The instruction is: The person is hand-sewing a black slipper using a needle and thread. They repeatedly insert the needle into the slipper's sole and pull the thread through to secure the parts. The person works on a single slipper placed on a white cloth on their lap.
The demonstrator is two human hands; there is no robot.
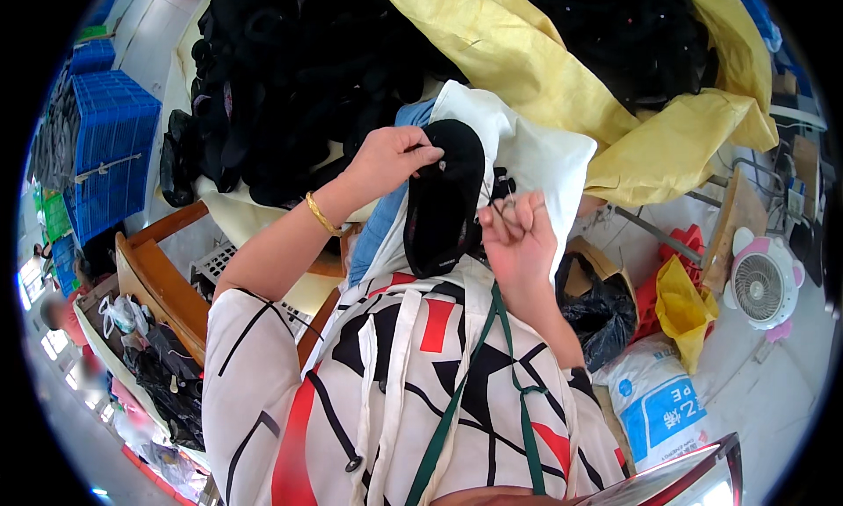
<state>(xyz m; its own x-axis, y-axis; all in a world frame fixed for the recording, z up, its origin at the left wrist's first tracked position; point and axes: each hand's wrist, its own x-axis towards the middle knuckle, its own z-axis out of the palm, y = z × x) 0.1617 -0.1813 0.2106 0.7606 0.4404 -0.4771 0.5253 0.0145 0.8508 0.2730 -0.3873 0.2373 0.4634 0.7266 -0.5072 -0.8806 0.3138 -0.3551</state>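
Observation:
My left hand (391, 159) pinches the top of a black shoe upper (443, 198), holding it up over white cloth (536, 155) on my lap. My right hand (518, 238) is closed on small metal snips (502, 194) whose tips touch the right edge of the black piece. A gold bangle (320, 214) circles my left wrist. A blue cloth (386, 216) lies under the white one.
A big heap of black uppers (290, 75) rises ahead, beside yellow sacking (544, 67). Blue crates (110, 146) stand at left, a wooden bench edge (162, 286) below them. At right: a small white fan (762, 286), a black bag (601, 313), a white sack (659, 401).

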